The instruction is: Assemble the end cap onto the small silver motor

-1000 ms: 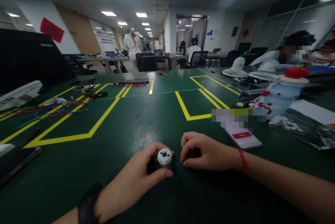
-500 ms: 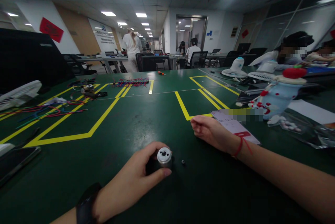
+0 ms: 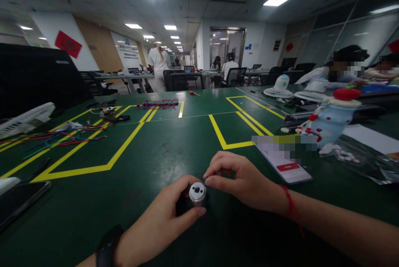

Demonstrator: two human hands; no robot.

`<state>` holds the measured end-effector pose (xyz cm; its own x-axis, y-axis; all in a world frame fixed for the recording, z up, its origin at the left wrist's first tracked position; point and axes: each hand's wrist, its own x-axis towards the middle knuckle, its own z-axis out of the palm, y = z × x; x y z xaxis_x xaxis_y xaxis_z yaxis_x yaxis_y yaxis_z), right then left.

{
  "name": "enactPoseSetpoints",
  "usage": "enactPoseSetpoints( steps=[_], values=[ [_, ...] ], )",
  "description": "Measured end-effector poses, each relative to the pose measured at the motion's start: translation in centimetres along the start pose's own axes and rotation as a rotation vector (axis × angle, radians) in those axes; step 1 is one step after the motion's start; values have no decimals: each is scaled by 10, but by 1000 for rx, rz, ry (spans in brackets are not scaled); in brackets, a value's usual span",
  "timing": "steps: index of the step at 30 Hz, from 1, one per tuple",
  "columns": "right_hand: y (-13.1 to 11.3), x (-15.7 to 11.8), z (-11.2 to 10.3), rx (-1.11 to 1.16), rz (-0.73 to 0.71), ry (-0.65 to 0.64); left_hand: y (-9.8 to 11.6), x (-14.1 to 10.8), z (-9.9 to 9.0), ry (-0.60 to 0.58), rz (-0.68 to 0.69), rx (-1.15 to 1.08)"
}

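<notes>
My left hand (image 3: 165, 213) grips a short metal cylinder (image 3: 197, 194) standing on the green table, thumb at the near side and fingers curled around the far side. Its pale round top has a dark centre and small dark holes beside it. Just to the right, my right hand (image 3: 237, 177) holds its thumb and index finger close together near the rim of the cylinder. Whatever is between those fingertips is too small or hidden to make out. The small dark metal piece seen earlier on the table no longer shows.
A phone (image 3: 282, 161) lies right of my right hand, near a blue cup with a red top (image 3: 332, 117) and a clear plastic bag (image 3: 358, 161). Wires (image 3: 71, 136), another phone (image 3: 23, 202) and yellow tape outlines (image 3: 77, 172) are at left. White fans (image 3: 279, 88) stand farther back. People sit beyond.
My right hand has moved left from beside the phone to the cylinder, its fingers drawn into a pinch. The small loose piece has gone from view. My left hand keeps its grip.
</notes>
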<state>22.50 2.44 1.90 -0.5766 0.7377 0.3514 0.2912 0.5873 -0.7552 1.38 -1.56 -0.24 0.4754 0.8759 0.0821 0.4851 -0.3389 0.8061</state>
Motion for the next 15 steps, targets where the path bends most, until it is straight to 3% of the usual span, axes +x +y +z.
enactPoseSetpoints(
  steps=[4,9,12,15],
  values=[
    [-18,6,11,-74,-77,-40,-1,0,1,19,29,-6],
    [-20,3,16,-148,-74,-50,-1,1,3,17,36,-8],
    [-17,2,14,-51,-43,-28,1,0,2,21,32,-4],
    [-3,1,6,188,123,99,4,-1,0,8,21,-12]
  ],
)
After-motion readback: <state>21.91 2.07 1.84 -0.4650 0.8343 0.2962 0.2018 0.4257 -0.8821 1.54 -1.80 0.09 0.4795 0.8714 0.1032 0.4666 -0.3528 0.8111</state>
